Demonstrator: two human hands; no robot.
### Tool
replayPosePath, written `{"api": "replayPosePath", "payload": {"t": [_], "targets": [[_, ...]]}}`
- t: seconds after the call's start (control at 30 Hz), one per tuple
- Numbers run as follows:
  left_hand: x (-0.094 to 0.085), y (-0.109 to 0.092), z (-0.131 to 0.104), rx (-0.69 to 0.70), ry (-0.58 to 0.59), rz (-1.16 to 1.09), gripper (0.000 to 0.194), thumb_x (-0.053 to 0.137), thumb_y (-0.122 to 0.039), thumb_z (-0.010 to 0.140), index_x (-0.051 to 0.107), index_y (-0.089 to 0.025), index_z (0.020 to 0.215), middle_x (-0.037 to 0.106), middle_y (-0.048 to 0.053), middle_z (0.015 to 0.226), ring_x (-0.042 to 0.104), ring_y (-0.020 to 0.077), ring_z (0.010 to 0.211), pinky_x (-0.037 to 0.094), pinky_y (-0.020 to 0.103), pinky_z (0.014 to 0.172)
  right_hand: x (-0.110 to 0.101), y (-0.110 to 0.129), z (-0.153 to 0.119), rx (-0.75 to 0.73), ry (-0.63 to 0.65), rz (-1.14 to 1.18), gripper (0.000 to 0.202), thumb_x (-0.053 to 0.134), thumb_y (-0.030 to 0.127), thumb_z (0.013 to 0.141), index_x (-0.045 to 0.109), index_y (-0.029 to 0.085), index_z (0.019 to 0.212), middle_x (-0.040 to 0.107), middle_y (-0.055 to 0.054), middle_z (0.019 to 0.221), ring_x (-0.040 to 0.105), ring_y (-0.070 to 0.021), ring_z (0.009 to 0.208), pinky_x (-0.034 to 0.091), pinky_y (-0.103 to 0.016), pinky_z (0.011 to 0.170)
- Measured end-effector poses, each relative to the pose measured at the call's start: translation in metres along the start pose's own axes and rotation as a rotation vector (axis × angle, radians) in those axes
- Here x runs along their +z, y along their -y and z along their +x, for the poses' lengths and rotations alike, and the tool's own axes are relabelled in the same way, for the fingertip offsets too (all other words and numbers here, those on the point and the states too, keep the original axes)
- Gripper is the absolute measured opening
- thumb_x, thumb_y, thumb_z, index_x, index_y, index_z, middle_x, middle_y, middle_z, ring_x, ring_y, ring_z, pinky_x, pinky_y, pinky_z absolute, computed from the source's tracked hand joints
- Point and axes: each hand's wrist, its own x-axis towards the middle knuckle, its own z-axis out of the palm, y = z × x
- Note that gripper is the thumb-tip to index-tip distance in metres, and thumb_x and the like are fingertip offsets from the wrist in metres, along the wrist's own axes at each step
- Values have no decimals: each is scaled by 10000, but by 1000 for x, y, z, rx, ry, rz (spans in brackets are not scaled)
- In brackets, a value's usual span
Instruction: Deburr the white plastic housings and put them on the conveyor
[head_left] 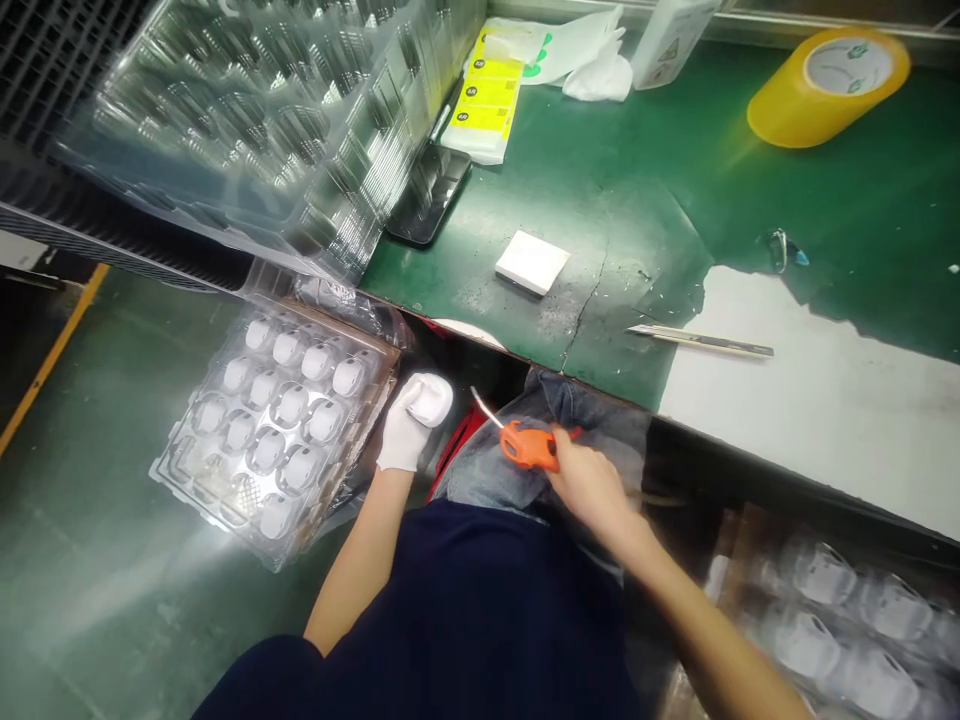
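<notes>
My left hand (401, 435), in a white glove, is closed around a small white rounded plastic part (430, 399) with a hollow side facing up. My bare right hand (592, 475) grips an orange air blow gun (529, 446), whose thin bent metal nozzle points up and left toward the white part without touching it. Both hands are above my lap, just in front of the table edge. Close by on the left, a clear plastic tray (255, 450) holds rows of similar white parts, with some pockets bare at its near-left corner.
On the green table (637, 220) lie a white block (532, 262), a craft knife (705, 341), a black phone-like slab (427, 195), yellow labels (484, 100) and a yellow tape roll (825, 90). Clear trays (300, 130) are stacked at upper left. More white parts (825, 575) sit at lower right.
</notes>
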Motion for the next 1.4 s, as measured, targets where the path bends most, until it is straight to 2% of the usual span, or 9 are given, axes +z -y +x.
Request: {"api": "replayPosePath", "payload": {"t": [0.13,0.27,0.37,0.47,0.6,0.73,1.07,1.23,1.4], "targets": [[20,-14,-40,107,97,95,456,919,-229,695,782,-196,1129,794,58,1092,751,227,1020,595,340,966,10,21,19,-75,-42,30,650,520,103,1017,397,76,1655,713,-261,1367,736,-347,1208,535,-368,945],[35,-13,-69,119,207,228,580,995,-214,609,795,-181,1153,794,71,1077,742,218,978,586,291,897,6,13,8,-118,-155,104,668,597,196,1016,436,106,1658,678,-254,1413,634,-412,1328,466,-504,1131],[45,-4,-84,90,328,376,614,1008,-248,650,777,-195,1217,796,82,1131,745,226,1014,584,292,913,4,5,-11,-239,-286,532,609,590,327,1053,486,216,1642,666,-179,1478,606,-377,1382,448,-551,1192],[59,5,-96,-29,410,413,606,993,-382,722,762,-206,1253,798,89,1178,753,247,1051,596,319,940,6,4,-22,-346,-198,1107,675,674,458,1013,490,269,1634,697,-118,1464,668,-300,1322,542,-469,1126],[76,4,-111,-323,417,157,552,725,-666,945,759,-211,1256,801,101,1194,757,263,1114,610,386,1010,15,8,-22,-267,-132,1630,634,814,477,899,635,226,1453,778,-105,1296,721,-260,1196,578,-390,1041],[83,-4,-122,-344,453,82,468,603,-602,1040,745,-224,1276,798,94,1130,765,267,1099,620,416,990,23,10,-22,-178,-102,1928,588,917,473,800,720,238,1302,811,-76,1188,744,-234,1058,586,-317,902],[85,-7,-132,-290,455,153,388,680,-531,1001,756,-249,1257,792,88,1127,772,280,1023,634,446,939,20,11,-29,-156,-96,1986,585,952,475,759,734,245,1251,817,-60,1097,740,-235,1002,583,-318,871],[84,-9,-133,-275,461,121,351,684,-466,1008,762,-246,1269,789,88,1101,769,247,959,642,382,853,18,11,-33,-149,-116,1995,583,971,479,748,751,235,1230,815,-56,1046,724,-209,939,569,-277,803],[83,-7,-135,-215,475,154,389,716,-487,990,757,-241,1288,783,103,1165,766,281,1058,630,424,942,18,15,-34,-115,-104,2014,603,978,506,731,750,223,1212,807,-59,1020,708,-194,835,566,-268,700]]}}
